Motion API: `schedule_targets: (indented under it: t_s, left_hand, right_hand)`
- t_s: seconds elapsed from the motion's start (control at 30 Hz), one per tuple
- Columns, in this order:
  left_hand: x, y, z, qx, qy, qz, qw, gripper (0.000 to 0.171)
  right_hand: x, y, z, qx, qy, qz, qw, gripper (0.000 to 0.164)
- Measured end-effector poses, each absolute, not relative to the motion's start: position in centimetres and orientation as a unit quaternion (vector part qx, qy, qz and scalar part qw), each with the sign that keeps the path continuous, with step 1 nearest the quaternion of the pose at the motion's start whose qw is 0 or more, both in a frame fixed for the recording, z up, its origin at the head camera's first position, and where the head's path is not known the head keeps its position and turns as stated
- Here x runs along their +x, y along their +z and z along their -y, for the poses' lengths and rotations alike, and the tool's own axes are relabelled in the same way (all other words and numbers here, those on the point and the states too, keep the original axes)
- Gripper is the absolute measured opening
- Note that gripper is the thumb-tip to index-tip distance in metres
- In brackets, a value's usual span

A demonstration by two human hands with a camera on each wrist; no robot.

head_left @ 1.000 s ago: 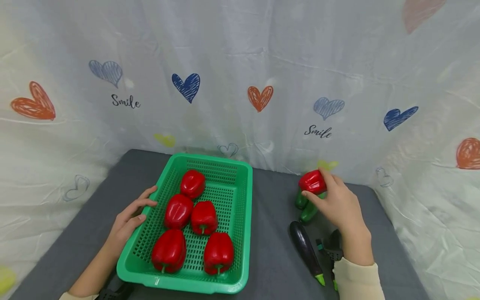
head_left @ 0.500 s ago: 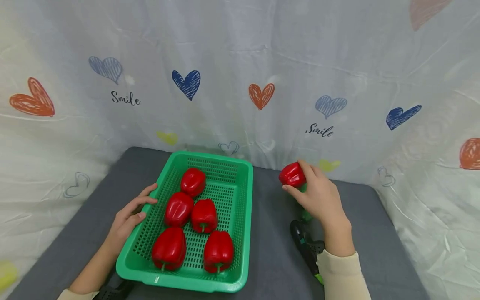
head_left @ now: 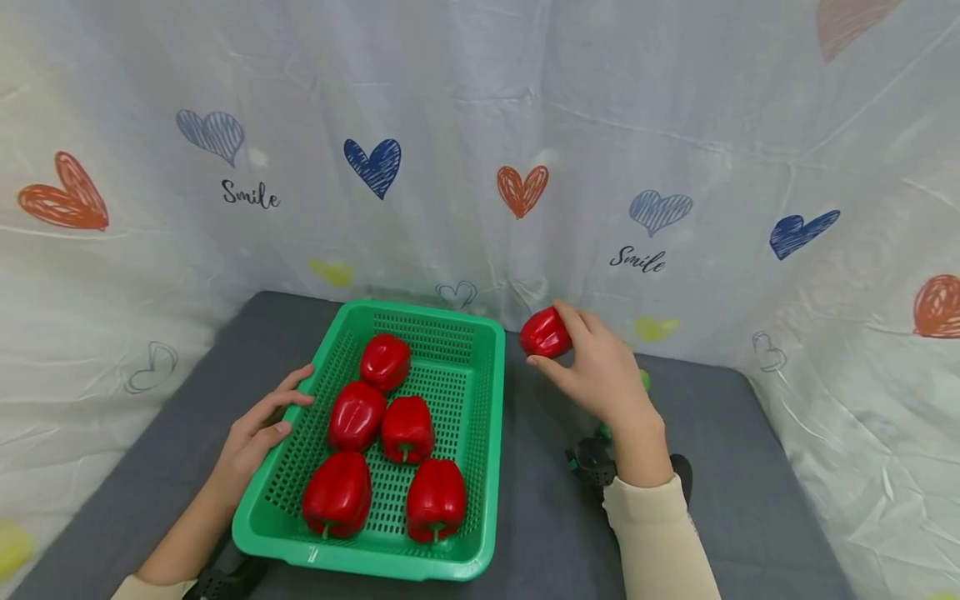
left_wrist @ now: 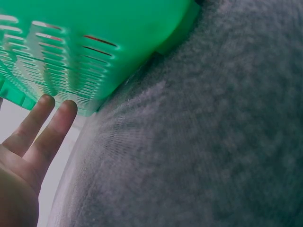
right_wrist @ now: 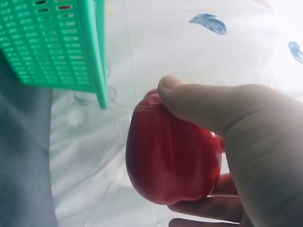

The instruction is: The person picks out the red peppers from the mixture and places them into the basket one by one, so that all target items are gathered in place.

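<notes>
My right hand [head_left: 600, 375] pinches a glossy red bell pepper [head_left: 546, 333] between thumb and fingers, just right of the green basket's far right corner. In the right wrist view the thumb lies along one side of the pepper [right_wrist: 173, 151] and fingers support it from below. The green slotted basket [head_left: 489, 467] holds several red bell peppers [head_left: 408, 429], spread over its left and front parts. My left hand [head_left: 255, 433] rests against the basket's left rim. Two of its straight fingers [left_wrist: 57, 125] show at the basket's outer wall in the left wrist view.
Behind the right forearm, green vegetables [head_left: 645, 381] and a dark eggplant [head_left: 682, 477] are mostly hidden. A dark grey cloth [head_left: 757, 483] covers the table. A pale curtain [head_left: 450, 83] printed with hearts hangs along the back and sides.
My right hand has carried the red bell pepper leftward and slightly back, away from the green vegetables toward the basket. My left hand has stayed at the rim.
</notes>
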State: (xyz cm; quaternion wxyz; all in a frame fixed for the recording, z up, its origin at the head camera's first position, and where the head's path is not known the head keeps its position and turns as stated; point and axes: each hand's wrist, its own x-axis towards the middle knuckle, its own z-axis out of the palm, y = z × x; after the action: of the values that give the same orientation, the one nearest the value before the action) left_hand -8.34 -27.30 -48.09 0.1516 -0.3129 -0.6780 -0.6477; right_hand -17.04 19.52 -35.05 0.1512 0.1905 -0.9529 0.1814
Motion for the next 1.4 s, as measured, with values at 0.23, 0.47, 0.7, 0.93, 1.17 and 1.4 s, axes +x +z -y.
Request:
schedule_targets:
  t_s: [0.23, 0.47, 0.7, 0.93, 1.17, 1.4]
  left_hand:
    - [-8.2, -48.0, 27.3, -0.314, -0.649, 0.677, 0.147, 0.038]
    - [-8.2, -47.9, 27.4, -0.313, -0.647, 0.679, 0.151, 0.039]
    - [-8.2, -48.0, 27.3, -0.309, -0.648, 0.679, 0.15, 0.039]
    - [-8.6, -48.2, 27.3, -0.324, -0.648, 0.67, 0.161, 0.041]
    - [-8.7, -48.3, 27.3, -0.328, -0.646, 0.668, 0.17, 0.041]
    - [-8.7, -48.2, 27.1, -0.332, -0.645, 0.667, 0.169, 0.042]
  right_hand:
    - [-17.4, -34.8, -17.8, 0.225, 0.189, 0.946, 0.133, 0.091]
    - [-17.7, -34.1, -16.2, 0.263, 0.184, 0.937, 0.139, 0.09]
    - [-18.0, -33.1, -14.3, 0.28, 0.178, 0.935, 0.122, 0.089]
    - [-18.8, -33.1, -12.8, 0.284, 0.197, 0.933, 0.101, 0.09]
    - [-19.5, -33.2, -11.3, 0.287, 0.227, 0.928, 0.075, 0.091]
    - [-20.0, -33.3, -10.0, 0.286, 0.219, 0.931, 0.061, 0.089]
